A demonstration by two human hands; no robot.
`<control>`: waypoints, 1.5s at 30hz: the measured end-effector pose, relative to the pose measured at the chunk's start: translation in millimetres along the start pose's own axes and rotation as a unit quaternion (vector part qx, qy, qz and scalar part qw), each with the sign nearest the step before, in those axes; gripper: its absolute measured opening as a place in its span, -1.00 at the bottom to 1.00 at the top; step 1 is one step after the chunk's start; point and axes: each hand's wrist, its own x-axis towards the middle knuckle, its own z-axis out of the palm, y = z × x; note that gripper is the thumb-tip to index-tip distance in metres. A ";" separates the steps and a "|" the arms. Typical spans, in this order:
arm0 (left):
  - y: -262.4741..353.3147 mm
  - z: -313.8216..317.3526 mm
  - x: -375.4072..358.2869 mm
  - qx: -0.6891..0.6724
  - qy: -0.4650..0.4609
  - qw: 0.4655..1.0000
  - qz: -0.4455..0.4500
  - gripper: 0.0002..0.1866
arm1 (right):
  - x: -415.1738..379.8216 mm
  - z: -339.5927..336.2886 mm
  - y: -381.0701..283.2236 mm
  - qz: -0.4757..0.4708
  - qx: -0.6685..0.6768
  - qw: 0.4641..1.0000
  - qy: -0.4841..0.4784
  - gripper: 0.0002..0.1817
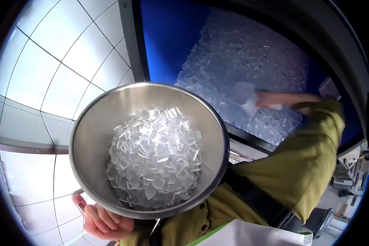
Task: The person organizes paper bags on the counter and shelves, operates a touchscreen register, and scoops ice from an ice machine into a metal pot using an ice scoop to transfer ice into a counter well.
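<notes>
A round stainless steel bucket (pixel 88 135) fills the middle of the view, partly loaded with clear ice cubes (pixel 158 158). My left hand (pixel 106 221) is closed at its lower left edge, with the fingers around its metal handle. On the right, my right arm in an olive sleeve reaches into an ice bin (pixel 164 45) with blue inner walls. My right hand (pixel 268 99), blurred by motion, grips a whitish ice scoop (pixel 242 95). The scoop is at the surface of the heaped ice (pixel 250 49); its contents cannot be made out.
White wall tiles (pixel 49 53) line the left side. The bin's dark frame (pixel 135 45) borders its opening, and its front edge (pixel 250 137) runs between bucket and ice. A dark, round-edged object (pixel 322 221) stands at the lower right, with shelves and equipment farther off.
</notes>
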 end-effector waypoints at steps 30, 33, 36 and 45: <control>0.3 -5.4 -2.7 -0.112 0.019 0.993 -0.005 -0.78 | -33.4 -31.9 4.9 -0.090 -0.121 0.984 0.096 -0.62; -4.3 0.3 1.3 -0.096 0.026 0.995 -0.004 -0.85 | 69.7 13.1 -2.7 -0.039 -0.028 0.999 0.023 -0.70; -9.8 3.1 0.1 -0.122 0.042 0.991 0.036 -0.86 | 159.0 41.8 -45.6 0.002 0.128 0.978 0.164 -0.73; 2.6 4.0 -1.9 0.027 0.048 0.999 -0.001 -0.76 | 126.4 63.5 -28.5 -0.037 0.008 0.926 0.377 -0.59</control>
